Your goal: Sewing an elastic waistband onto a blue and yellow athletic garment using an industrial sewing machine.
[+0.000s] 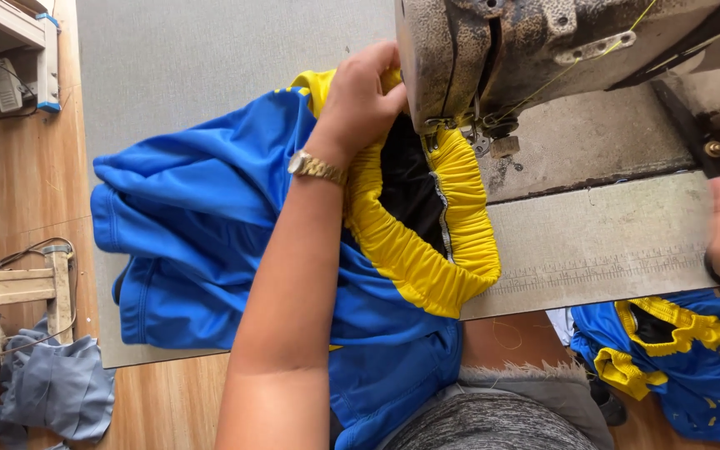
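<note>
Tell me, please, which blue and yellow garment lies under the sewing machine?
The garment on the table, held by the left hand; the other lies lower right.

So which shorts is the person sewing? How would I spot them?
Find the big worn sewing machine at the top of the grey table. Right under its needle lie blue shorts with a gathered yellow waistband, and the left hand, wearing a gold watch, rests on them. The other blue and yellow garment sits low down past the table's edge, touched by nobody.
</note>
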